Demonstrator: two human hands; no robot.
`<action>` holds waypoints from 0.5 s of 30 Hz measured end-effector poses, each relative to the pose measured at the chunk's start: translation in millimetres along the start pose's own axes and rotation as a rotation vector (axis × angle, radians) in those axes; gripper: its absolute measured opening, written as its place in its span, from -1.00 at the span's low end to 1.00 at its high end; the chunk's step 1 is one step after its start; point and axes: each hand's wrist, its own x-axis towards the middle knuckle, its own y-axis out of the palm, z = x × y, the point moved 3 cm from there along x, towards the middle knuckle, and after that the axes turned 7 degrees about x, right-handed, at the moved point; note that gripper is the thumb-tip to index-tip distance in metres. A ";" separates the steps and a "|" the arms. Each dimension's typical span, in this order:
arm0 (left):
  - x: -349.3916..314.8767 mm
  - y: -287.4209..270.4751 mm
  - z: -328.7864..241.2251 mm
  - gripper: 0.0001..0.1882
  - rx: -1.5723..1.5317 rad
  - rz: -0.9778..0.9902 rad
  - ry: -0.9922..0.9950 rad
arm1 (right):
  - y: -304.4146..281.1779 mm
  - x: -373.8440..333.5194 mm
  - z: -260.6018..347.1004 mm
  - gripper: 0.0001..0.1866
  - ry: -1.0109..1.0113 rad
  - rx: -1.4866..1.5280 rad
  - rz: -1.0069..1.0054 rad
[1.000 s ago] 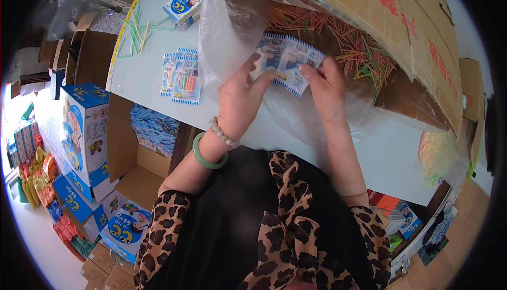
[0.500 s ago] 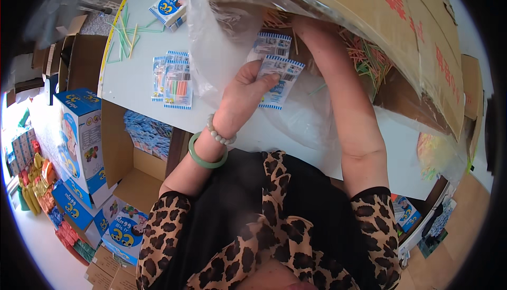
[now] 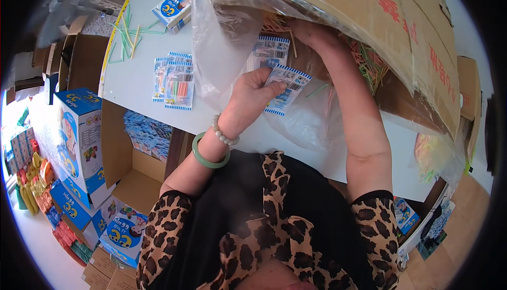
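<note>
Big brown cardboard carton [image 3: 393,31]: right hand [image 3: 310,33] has moved in, fingers hidden, can't tell grip.
So left hand [image 3: 254,92] alone pinches the flat blue-and-white plastic sachet [image 3: 285,98], at the carton mouth; two-handed hold gone.

The sleeves [image 3: 163,224] are leopard-print — the bangle [image 3: 198,155] green, bracelet [image 3: 218,134] beaded.

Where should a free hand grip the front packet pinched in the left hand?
Likely the front packet by its right edge, from the right: the left hand pinches it from the left, thumb on top, leaving that thin, flat side uncovered.
</note>
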 end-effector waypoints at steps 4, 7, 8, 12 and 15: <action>-2.7 -2.1 -6.2 -0.84 -0.009 -0.005 -0.002 | 8.0 -6.8 -40.3 -0.58 -0.080 -0.126 -0.210; -4.1 0.1 -11.3 -0.83 -0.080 0.015 -0.003 | 0.2 -19.4 -89.0 -0.62 0.062 -0.091 -0.186; -3.8 0.9 -12.7 -0.82 -0.070 0.018 -0.011 | 1.2 -23.6 -105.8 -0.65 0.181 -0.067 -0.129; -3.1 -1.2 -14.3 -0.81 -0.052 0.010 -0.009 | -11.0 -59.0 -96.6 -0.68 0.060 0.078 -0.104; 4.2 5.9 -26.3 -0.80 -0.062 0.001 0.000 | -21.0 -78.5 -91.6 -0.69 -0.009 0.168 -0.094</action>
